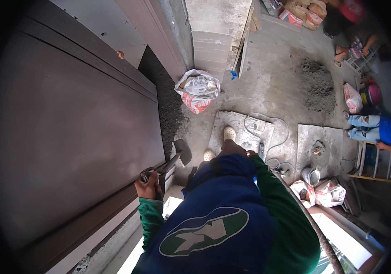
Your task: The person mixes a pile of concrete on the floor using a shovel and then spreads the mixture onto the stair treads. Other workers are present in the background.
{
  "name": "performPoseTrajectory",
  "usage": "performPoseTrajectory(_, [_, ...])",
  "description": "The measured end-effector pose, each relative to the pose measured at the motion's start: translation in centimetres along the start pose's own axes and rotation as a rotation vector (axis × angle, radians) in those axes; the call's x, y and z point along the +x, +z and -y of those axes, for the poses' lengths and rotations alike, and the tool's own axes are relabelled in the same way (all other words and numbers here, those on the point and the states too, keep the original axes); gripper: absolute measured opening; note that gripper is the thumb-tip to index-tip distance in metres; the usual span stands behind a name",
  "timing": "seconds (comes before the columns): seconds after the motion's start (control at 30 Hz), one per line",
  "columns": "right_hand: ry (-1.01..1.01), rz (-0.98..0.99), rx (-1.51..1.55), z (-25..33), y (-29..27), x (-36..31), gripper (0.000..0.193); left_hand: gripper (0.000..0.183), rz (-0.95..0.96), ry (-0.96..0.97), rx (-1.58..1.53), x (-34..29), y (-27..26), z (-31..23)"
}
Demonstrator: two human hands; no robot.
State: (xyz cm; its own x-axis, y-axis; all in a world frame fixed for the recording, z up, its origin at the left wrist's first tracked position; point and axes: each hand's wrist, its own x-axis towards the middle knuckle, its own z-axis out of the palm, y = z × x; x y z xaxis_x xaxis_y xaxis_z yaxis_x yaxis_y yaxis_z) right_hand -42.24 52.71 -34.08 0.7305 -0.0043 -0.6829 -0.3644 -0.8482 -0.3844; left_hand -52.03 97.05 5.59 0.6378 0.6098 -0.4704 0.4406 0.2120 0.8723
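At the edge of the large brown door panel (81, 105), my left hand (148, 185) is closed around the top grip of a shovel (171, 161). The shovel's shaft runs down from the hand, and its dark blade (184, 153) is low by the floor, beside a strip of dark wet mortar (170, 107). My right hand (251, 153) is by my waist on the other side. Only a bit of its fingers shows past my blue shirt and green sleeve, so its grip is hidden.
An opened cement sack (198, 91) stands ahead by the door post. Right of my feet lie a board (216, 132) and a looped cable (288, 132). Further right are a mortar heap (318, 86), a bucket (311, 176), sacks (330, 193), a ladder (373, 160) and a person in blue (389, 129).
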Motion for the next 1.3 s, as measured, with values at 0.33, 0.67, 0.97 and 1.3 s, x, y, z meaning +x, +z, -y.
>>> performPoseTrajectory(0.33, [-0.015, -0.065, 0.019, 1.0, -2.1, 1.5, 0.044, 0.013, 0.021, 0.146, 0.052, 3.1, 2.6, 4.2])
performPoseTrajectory(0.67, [0.003, -0.132, 0.06, -2.0, -1.5, -0.3, 0.046, 0.014, 0.106, 0.113, 0.069, 4.9, 5.6, 6.0])
performPoseTrajectory(0.97, [-0.083, -0.001, -0.137, -0.4, -1.7, -0.7, 0.049, 0.012, 0.205, 0.126, 0.039, 7.1, 7.6, 3.9])
performPoseTrajectory(1.3, [0.046, -0.06, 0.1, 0.7, -3.5, -3.7, 0.056, 0.017, 0.176, 0.162, 0.113, 9.9, 8.1, 4.9])
